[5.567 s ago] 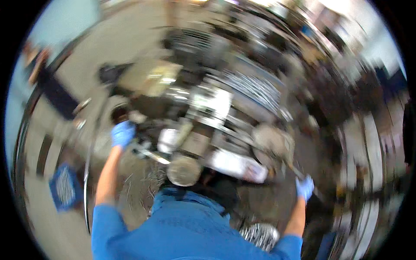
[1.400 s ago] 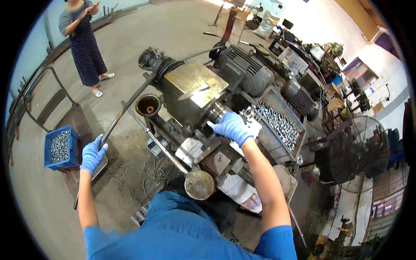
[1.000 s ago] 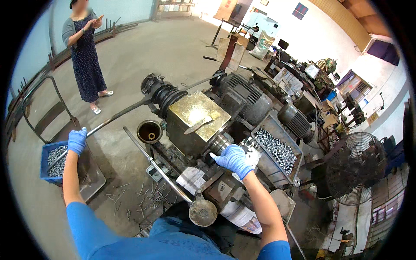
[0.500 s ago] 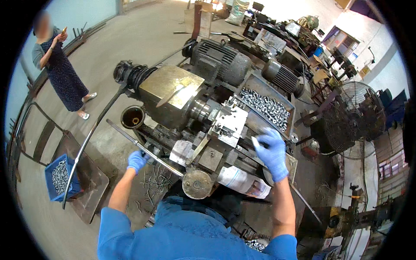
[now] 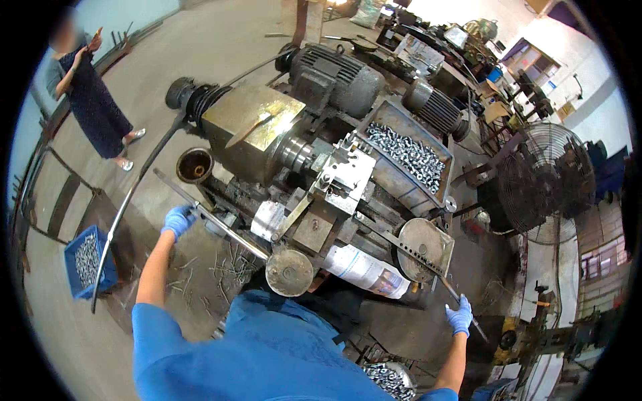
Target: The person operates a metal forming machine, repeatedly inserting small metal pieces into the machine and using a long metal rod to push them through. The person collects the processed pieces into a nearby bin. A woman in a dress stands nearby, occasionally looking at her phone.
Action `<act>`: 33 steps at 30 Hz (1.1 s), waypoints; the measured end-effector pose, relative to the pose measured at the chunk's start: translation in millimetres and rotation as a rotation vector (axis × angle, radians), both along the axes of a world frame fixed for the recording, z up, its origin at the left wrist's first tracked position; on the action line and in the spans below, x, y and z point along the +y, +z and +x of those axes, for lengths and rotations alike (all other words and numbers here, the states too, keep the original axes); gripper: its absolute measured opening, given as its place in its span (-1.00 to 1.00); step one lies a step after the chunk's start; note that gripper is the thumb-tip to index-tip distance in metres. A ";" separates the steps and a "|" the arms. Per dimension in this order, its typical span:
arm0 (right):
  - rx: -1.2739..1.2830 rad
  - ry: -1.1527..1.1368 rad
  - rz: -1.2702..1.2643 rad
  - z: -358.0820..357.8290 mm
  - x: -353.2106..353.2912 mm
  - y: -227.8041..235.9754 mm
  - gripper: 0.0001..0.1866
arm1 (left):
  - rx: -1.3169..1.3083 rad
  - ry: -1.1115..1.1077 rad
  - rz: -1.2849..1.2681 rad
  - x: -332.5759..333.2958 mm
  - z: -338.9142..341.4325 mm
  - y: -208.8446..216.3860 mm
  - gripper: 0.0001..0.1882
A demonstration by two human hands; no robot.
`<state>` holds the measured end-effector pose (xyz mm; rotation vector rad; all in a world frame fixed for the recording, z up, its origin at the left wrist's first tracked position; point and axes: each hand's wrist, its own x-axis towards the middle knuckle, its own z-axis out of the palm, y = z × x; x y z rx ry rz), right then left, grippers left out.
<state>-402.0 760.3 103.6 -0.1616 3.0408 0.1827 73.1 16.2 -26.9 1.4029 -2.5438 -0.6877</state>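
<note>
your left grip (image 5: 177, 222) is at the steel bar (image 5: 231, 230) on the machine's (image 5: 247, 154) left, though whether wrapped or spread i cannot tell, while your right grip (image 5: 459, 317) curls around the thin rod (image 5: 449, 288) at its right, both handles probably jutting out for easy reach.

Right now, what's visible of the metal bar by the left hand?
The bar is long, straight and looks metal: dull and dark at its far end, shinier toward the person. It slants down to the right in view, its near end at a round disc. The left hand is at it; whether it grips is unclear.
</note>
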 end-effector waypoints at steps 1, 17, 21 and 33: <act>-0.004 -0.046 0.009 -13.4 10.6 -7.4 -0.21 | 0.376 0.095 0.044 -12.1 26.4 -21.9 -0.61; 0.116 -0.340 -0.021 114.5 171.4 -43.3 -0.63 | 1.193 0.877 0.230 -5.9 -80.0 43.2 -0.79; 0.076 -0.441 0.025 159.9 168.5 -55.7 -0.58 | 1.140 0.867 0.193 -5.4 -71.7 44.4 -0.80; 0.063 -0.568 0.095 187.7 146.2 -52.4 -0.48 | 1.156 0.870 0.197 -10.0 -75.2 42.1 -0.82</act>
